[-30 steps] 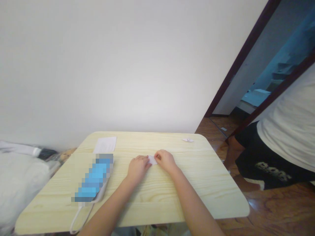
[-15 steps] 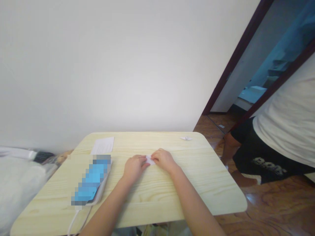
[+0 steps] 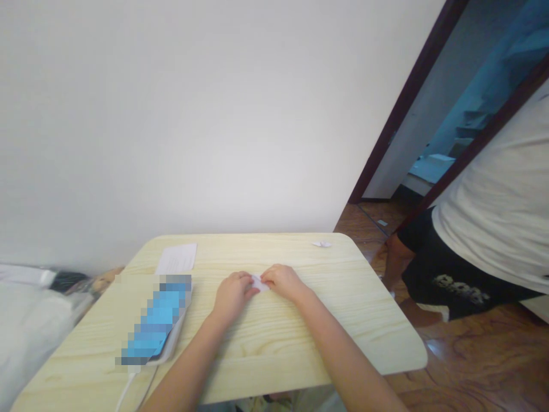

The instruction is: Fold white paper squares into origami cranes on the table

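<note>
A small piece of white paper (image 3: 258,282) lies at the middle of the pale wooden table (image 3: 266,343), between my two hands. My left hand (image 3: 234,290) is closed on its left side, with thumb and fingers at the paper's edge. On the other side, the fingers of my right hand (image 3: 281,280) pinch the paper's right edge. Parts of the paper are hidden under my fingertips, so its full shape does not show.
A printed white sheet (image 3: 176,258) lies at the back left. Nearer stands a phone (image 3: 160,320), its screen pixelated, with a white cable (image 3: 126,389). A small white folded piece (image 3: 321,244) rests at the back right. A person (image 3: 484,212) stands right of the table.
The view has shifted slightly, so the table sits a little lower and further left. Both hands stay on the small paper, with only slight finger movement.
</note>
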The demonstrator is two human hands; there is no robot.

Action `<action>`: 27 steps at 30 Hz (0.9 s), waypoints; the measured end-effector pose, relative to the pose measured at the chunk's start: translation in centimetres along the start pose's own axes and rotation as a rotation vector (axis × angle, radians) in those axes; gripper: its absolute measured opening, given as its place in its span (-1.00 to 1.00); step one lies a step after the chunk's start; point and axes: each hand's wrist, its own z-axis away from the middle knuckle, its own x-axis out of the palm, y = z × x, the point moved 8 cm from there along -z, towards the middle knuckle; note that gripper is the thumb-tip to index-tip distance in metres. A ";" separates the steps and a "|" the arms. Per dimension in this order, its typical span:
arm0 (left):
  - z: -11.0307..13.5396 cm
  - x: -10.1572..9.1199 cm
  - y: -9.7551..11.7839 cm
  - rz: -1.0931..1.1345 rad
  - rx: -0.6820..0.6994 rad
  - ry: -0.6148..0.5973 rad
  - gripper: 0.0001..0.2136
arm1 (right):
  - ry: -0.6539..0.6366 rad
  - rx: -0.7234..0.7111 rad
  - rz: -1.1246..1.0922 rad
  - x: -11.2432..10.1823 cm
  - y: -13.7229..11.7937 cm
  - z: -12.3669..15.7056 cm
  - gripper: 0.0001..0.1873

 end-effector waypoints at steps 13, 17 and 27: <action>-0.1 0.4 0.9 0.069 0.103 -0.053 -0.87 | -0.037 -0.089 0.140 0.5 -0.2 0.2 -0.82; 0.0 0.2 0.2 0.085 0.050 -0.027 -0.74 | -0.019 -0.078 0.145 0.5 -0.2 0.4 -0.81; 0.2 0.5 0.6 -0.013 0.108 -0.088 -0.74 | -0.016 -0.091 0.202 0.5 -1.0 0.9 -0.82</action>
